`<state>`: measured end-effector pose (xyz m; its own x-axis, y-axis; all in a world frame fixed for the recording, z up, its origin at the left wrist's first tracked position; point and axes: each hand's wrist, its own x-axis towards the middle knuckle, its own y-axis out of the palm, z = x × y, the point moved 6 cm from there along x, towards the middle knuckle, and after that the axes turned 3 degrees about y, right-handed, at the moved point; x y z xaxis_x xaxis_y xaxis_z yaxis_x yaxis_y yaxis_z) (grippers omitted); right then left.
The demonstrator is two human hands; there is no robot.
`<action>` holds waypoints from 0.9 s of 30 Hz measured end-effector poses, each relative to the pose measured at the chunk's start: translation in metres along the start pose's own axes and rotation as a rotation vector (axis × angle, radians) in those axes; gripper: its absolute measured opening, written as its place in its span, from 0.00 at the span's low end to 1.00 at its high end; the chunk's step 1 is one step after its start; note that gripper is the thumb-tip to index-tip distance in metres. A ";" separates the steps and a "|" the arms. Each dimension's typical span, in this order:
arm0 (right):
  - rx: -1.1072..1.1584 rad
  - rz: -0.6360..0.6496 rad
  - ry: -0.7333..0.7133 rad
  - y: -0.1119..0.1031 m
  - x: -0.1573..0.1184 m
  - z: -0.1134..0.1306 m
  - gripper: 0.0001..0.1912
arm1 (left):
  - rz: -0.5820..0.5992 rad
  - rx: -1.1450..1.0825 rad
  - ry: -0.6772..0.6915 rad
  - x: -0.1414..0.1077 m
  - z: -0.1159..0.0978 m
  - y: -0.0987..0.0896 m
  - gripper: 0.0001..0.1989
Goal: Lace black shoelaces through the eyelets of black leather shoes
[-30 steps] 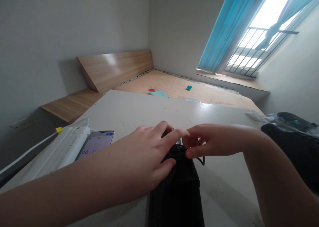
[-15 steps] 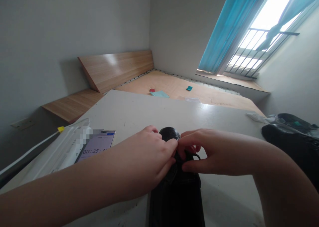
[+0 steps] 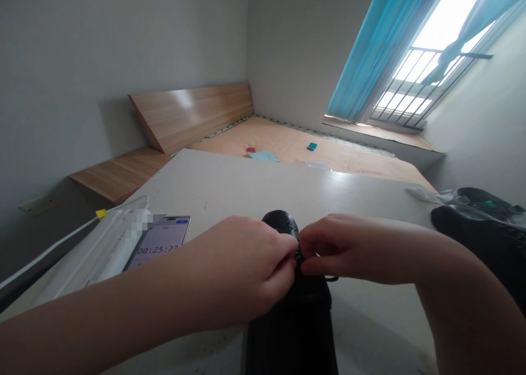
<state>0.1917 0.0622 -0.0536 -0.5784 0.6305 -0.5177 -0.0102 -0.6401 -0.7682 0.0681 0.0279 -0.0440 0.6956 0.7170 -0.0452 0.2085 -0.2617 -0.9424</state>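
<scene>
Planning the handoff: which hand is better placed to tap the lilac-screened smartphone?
Left, likely: the left hand sits beside the smartphone, while the right hand lies beyond the black fabric bag.

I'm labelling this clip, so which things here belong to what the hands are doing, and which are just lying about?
In use: left hand, right hand, black pouch, pinched at its top.
Lying about: phone showing a timer, white corded device, black bundle with clear plastic, teal card.

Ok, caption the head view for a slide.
Left hand and right hand pinch the top of a black bag on a white table.
</scene>
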 end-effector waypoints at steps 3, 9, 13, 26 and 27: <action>0.038 -0.043 -0.017 -0.004 0.002 0.000 0.18 | -0.007 -0.014 -0.044 0.001 0.003 -0.001 0.13; 0.054 -0.051 0.026 0.000 0.004 -0.009 0.22 | 0.001 -0.092 -0.100 0.002 0.006 0.004 0.14; 0.066 -0.115 0.064 0.004 -0.001 -0.014 0.23 | 0.020 -0.117 -0.117 0.002 0.007 0.007 0.13; 0.423 -0.107 -0.107 0.022 -0.014 -0.026 0.19 | 0.030 -0.153 -0.128 0.003 0.010 0.002 0.15; 0.504 -0.085 -0.142 0.024 -0.011 -0.030 0.19 | 0.047 -0.150 -0.137 0.002 0.011 0.002 0.15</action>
<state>0.2225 0.0532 -0.0780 -0.6630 0.6459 -0.3785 -0.4322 -0.7431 -0.5109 0.0619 0.0364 -0.0493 0.6094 0.7801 -0.1417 0.2855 -0.3826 -0.8787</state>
